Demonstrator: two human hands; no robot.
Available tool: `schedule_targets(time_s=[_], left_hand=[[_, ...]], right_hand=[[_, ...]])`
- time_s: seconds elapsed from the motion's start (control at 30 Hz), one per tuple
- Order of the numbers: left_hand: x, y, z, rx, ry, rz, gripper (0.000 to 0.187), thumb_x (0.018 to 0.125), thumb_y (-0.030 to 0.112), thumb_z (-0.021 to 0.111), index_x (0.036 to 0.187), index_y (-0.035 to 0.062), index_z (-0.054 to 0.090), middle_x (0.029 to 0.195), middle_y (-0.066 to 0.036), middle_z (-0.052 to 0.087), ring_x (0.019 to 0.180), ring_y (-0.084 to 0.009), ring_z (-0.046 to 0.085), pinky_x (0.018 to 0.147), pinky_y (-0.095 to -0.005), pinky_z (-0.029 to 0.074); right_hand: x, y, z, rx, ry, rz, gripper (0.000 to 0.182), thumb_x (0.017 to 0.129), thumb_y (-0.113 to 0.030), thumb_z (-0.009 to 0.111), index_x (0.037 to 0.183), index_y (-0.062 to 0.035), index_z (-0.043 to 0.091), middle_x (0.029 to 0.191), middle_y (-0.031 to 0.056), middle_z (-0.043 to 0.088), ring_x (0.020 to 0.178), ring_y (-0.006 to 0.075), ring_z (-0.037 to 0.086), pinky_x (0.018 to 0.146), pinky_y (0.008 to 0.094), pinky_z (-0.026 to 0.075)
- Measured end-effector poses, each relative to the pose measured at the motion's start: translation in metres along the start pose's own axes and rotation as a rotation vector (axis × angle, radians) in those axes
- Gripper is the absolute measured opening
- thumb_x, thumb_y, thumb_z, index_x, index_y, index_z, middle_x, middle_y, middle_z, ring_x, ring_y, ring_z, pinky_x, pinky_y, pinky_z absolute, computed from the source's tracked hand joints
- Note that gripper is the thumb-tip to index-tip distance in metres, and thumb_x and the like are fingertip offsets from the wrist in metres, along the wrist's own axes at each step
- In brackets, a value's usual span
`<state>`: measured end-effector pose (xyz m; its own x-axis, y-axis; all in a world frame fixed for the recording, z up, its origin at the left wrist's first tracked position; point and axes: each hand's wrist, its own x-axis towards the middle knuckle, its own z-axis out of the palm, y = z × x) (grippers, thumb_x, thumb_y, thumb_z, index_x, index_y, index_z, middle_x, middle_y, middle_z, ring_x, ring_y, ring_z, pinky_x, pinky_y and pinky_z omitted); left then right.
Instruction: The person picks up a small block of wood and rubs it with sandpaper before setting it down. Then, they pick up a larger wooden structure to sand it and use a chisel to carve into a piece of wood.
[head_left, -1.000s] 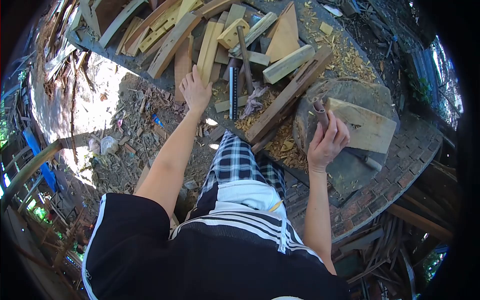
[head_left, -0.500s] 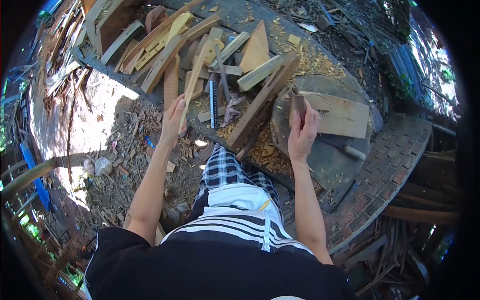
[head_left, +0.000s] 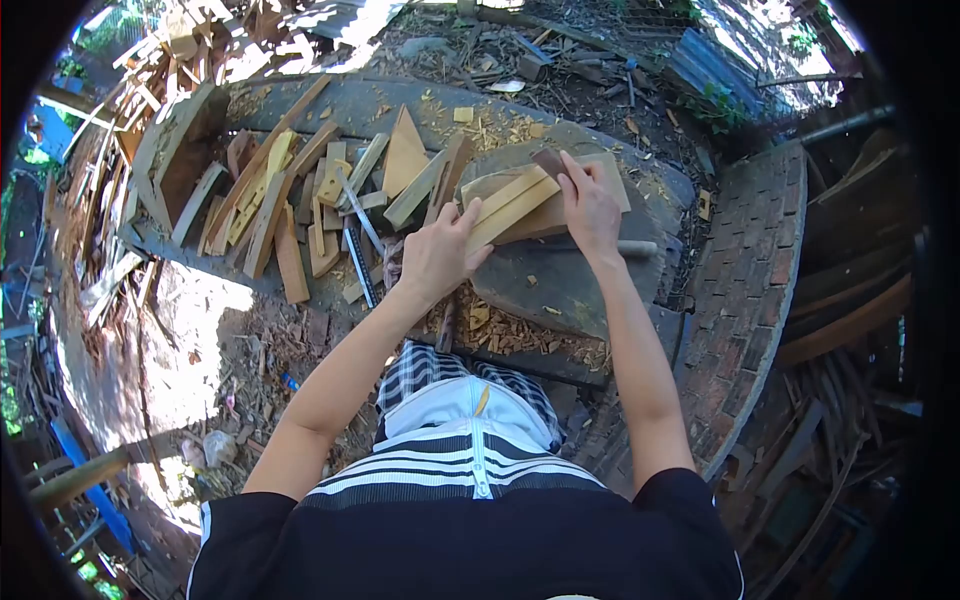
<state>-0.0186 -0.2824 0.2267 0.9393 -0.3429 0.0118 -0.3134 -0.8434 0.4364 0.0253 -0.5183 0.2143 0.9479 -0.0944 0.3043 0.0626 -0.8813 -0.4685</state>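
My left hand (head_left: 438, 255) is closed on the near end of a pale wooden strip (head_left: 512, 205), which slants up to the right. At the strip's far end, my right hand (head_left: 590, 212) grips a small dark brown block (head_left: 549, 162) that touches or nearly touches the strip. Both hands are above a round wooden stump (head_left: 540, 290). Beneath the strip lies a light board (head_left: 612, 185), partly hidden. A rod-like handle (head_left: 636, 248) sticks out to the right of my right wrist.
Left of my hands, wood pieces (head_left: 285, 190) lie on a dark bench (head_left: 365, 95), with a black ruler (head_left: 358, 262) and a triangular piece (head_left: 404, 155). Wood chips (head_left: 500, 325) cover the near side. A curved brick ledge (head_left: 735, 300) runs along the right.
My left hand has moved right with the strip, over the stump. My right hand has risen slightly and brought the dark block to the strip's end. The view has shifted.
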Motion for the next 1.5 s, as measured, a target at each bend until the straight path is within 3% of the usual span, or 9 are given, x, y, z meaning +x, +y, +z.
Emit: schedule_targets(time_s=[0.3,0.57,0.8,0.87,0.9,1.0,1.13,1.33,1.5], left_hand=[[-0.001,0.005,0.008,0.053,0.015,0.001,0.071,0.078,0.038,0.074,0.137,0.0095,0.047,0.100,-0.012,0.058,0.078,-0.0330,0.067,0.066,-0.0430,0.055],[0.005,0.015,-0.006,0.078,-0.072,-0.070,0.068,0.078,0.038,0.074,0.135,0.0074,0.051,0.105,-0.013,0.061,0.091,-0.0324,0.066,0.074,-0.0433,0.055],[-0.008,-0.007,0.008,-0.067,-0.021,-0.015,0.068,0.079,0.036,0.074,0.134,0.0036,0.050,0.112,-0.015,0.061,0.096,-0.0313,0.065,0.082,-0.0397,0.053],[-0.020,-0.042,0.029,-1.155,-0.181,-0.359,0.069,0.084,0.032,0.073,0.141,0.0064,0.046,0.113,-0.009,0.061,0.100,-0.0213,0.062,0.086,-0.0369,0.050],[-0.027,-0.040,0.032,-1.156,-0.178,-0.375,0.069,0.084,0.032,0.073,0.141,0.0064,0.046,0.113,-0.009,0.061,0.100,-0.0213,0.062,0.086,-0.0369,0.050],[-0.040,-0.015,0.026,-2.243,0.131,-0.776,0.051,0.095,0.030,0.061,0.136,0.0028,0.048,0.129,-0.010,0.057,0.124,-0.0237,0.049,0.107,-0.0441,0.038],[-0.022,0.004,0.011,-2.300,0.223,-0.682,0.050,0.105,0.040,0.036,0.136,0.0013,0.044,0.137,-0.018,0.047,0.131,-0.0330,0.044,0.115,-0.0536,0.032],[-0.011,0.010,0.005,-2.095,0.259,-0.615,0.053,0.106,0.040,0.029,0.138,-0.0015,0.039,0.138,-0.019,0.047,0.134,-0.0318,0.042,0.116,-0.0485,0.033],[-0.019,0.008,0.016,-2.096,0.260,-0.605,0.053,0.106,0.040,0.033,0.137,-0.0025,0.040,0.137,-0.016,0.049,0.129,-0.0303,0.048,0.112,-0.0479,0.039]], right_hand=[[-0.012,-0.012,0.024,-0.001,-0.084,-0.173,0.014,0.092,-0.022,0.057,0.098,-0.0118,0.063,0.092,0.0088,0.061,0.072,0.0335,0.066,0.062,0.0453,0.054],[-0.043,-0.055,0.009,0.012,-0.158,-0.150,0.017,0.091,-0.024,0.059,0.104,-0.0134,0.064,0.099,0.0085,0.061,0.075,0.0360,0.067,0.064,0.0472,0.054],[0.019,0.007,0.026,-0.124,-0.054,0.022,0.017,0.090,-0.025,0.060,0.102,-0.0129,0.065,0.096,0.0071,0.060,0.080,0.0343,0.067,0.068,0.0468,0.054],[0.016,0.005,0.024,-0.072,-0.046,0.089,0.018,0.090,-0.028,0.062,0.099,-0.0131,0.066,0.096,0.0057,0.060,0.085,0.0306,0.066,0.070,0.0462,0.054],[0.016,0.007,0.027,-0.067,-0.060,0.086,0.018,0.090,-0.028,0.062,0.099,-0.0131,0.066,0.096,0.0057,0.060,0.085,0.0306,0.066,0.070,0.0462,0.054],[0.021,0.016,0.036,-0.288,0.044,-0.187,0.021,0.088,-0.032,0.065,0.097,-0.0137,0.065,0.093,0.0018,0.059,0.092,0.0235,0.062,0.070,0.0431,0.054],[0.020,0.015,0.031,-0.228,0.065,-0.221,0.018,0.088,-0.030,0.064,0.092,-0.0134,0.063,0.091,0.0027,0.059,0.090,0.0244,0.063,0.068,0.0415,0.054],[-0.030,-0.080,0.023,0.171,-0.048,-0.283,0.007,0.086,-0.013,0.058,0.083,-0.0069,0.058,0.084,0.0117,0.065,0.077,0.0310,0.067,0.065,0.0425,0.054],[-0.039,-0.076,0.002,0.231,-0.130,-0.379,0.022,0.088,-0.011,0.052,0.104,-0.0103,0.068,0.086,0.0102,0.068,0.078,0.0286,0.068,0.066,0.0395,0.055]])
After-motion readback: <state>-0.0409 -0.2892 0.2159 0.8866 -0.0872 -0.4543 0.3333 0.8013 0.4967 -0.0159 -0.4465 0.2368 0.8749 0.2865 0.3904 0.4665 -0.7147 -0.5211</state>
